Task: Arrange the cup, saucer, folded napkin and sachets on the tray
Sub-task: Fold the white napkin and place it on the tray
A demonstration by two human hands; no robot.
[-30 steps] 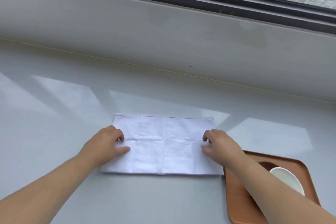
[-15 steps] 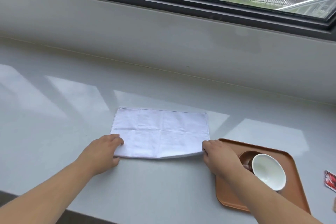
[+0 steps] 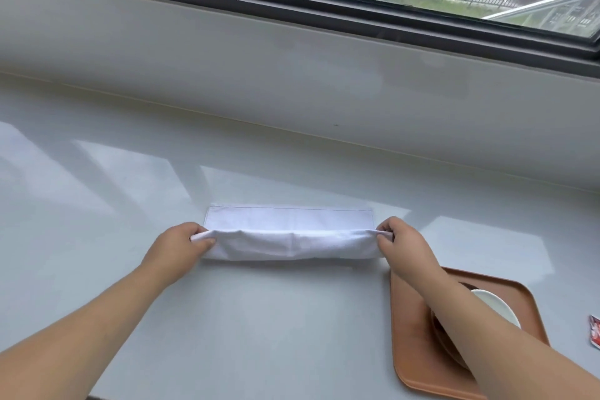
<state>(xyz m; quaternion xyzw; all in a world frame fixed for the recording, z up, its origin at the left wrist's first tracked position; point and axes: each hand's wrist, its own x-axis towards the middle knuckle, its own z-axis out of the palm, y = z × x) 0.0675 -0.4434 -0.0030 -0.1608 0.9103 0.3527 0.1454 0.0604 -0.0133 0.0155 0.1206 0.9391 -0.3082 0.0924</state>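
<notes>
Napkin (image 3: 289,230) on the bench (image 3: 259,318), near edge lifted, left hand (image 3: 177,245) and right hand (image 3: 401,242) each pinched on a corner, cup (image 3: 496,305) on tray (image 3: 412,328), saucer seemingly beneath, sachet (image 3: 594,336) right of it.

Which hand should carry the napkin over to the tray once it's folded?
Probably the right hand: it already pinches the napkin end nearest the tray, which lies under that forearm. The left hand would have to cross over.
</notes>
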